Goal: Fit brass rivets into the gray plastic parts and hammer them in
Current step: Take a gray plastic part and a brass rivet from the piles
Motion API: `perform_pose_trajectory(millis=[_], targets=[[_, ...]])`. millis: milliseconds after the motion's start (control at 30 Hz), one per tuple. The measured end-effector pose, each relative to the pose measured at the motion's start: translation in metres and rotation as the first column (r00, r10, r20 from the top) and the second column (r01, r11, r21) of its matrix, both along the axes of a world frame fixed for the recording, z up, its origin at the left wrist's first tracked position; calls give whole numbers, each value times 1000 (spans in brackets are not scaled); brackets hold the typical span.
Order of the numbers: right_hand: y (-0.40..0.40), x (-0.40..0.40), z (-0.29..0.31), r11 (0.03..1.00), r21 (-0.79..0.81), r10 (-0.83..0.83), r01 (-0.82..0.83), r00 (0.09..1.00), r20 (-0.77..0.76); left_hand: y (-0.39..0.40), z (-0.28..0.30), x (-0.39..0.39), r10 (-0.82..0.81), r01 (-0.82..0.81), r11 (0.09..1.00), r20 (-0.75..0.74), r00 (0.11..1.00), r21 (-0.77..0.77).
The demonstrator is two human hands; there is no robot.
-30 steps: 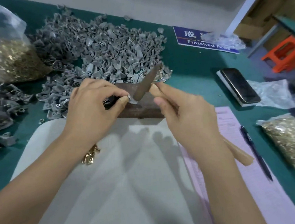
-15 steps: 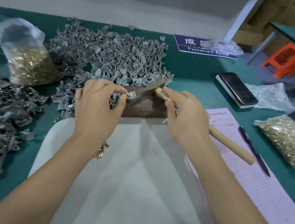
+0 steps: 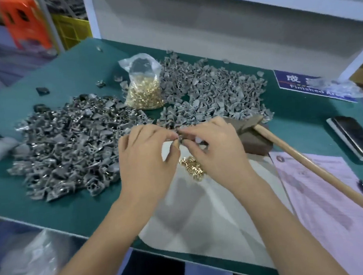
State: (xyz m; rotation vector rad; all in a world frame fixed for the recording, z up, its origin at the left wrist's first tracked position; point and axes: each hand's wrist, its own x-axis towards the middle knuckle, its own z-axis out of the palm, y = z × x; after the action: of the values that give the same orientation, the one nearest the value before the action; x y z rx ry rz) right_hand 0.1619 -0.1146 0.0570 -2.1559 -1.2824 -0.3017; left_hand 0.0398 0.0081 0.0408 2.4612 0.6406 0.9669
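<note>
I am looking down at both hands meeting in the middle of the frame, just above the small heap of loose brass rivets [image 3: 192, 168] lying on the white cloth [image 3: 205, 218]. My left hand [image 3: 144, 160] is pinching a small gray plastic part [image 3: 180, 135] between thumb and forefinger, and my right hand [image 3: 218, 150] is closing its fingers [image 3: 186, 133] on the same spot from the other side, apparently bringing a rivet to it; the rivet itself is too small and blurred for me to be sure.

The part is sitting right between the two sets of fingertips, so neither hand is nearer. I cannot tell which way its hole is facing.

I am judging that the fitting step is in hand and hammering is to follow. What matters then is the hammer [image 3: 310, 165]: it is lying to the right of centre, head resting on the dark block [image 3: 255, 141], wooden handle running down toward the lower right across the pink paper [image 3: 326, 201]. The right hand is clearly the nearer one to it, and the block is just to the right of the pinched part.

Gray parts are piled at centre left [image 3: 67, 147] and upper centre [image 3: 211, 90] on the green tabletop [image 3: 72, 76], with a bag of rivets [image 3: 144, 90] between them.
</note>
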Motion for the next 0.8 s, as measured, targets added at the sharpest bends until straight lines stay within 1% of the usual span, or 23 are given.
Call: perform_pose_trajectory(millis=[67,133,200,300,400,500,567,667,733,800], targets=[[21,-10,1,998,-18,56,-56,998,1,13,0,-16,64,-64,997,-9,998,49],[43,-18,2,993,-8,113,-114,993,-44,31,-2,-31,136,-134,988,-27,990,71],[65,-26,2,987,-7,160,-161,984,-80,46,-4,-43,194,-192,979,-32,980,69],[97,-36,0,978,-22,206,-208,976,-77,66,-6,-56,268,-266,962,-37,963,56],[124,-42,-3,973,-56,221,-226,972,-80,84,-8,-64,301,-296,953,-77,951,64],[141,-46,-8,962,-115,242,-248,969,-56,96,-9,-66,320,-312,947,-162,934,70],[141,-45,-11,957,-124,257,-263,964,-66,98,-11,-64,326,-318,945,-202,923,73],[122,-31,-13,970,-85,218,-227,970,-107,90,-10,-57,305,-293,952,-160,939,94],[95,-12,-11,984,-78,150,-162,979,-138,80,-9,-47,239,-229,968,-98,966,101],[59,11,-10,991,-111,55,-78,978,-201,67,-8,-32,134,-128,988,-68,989,82]])
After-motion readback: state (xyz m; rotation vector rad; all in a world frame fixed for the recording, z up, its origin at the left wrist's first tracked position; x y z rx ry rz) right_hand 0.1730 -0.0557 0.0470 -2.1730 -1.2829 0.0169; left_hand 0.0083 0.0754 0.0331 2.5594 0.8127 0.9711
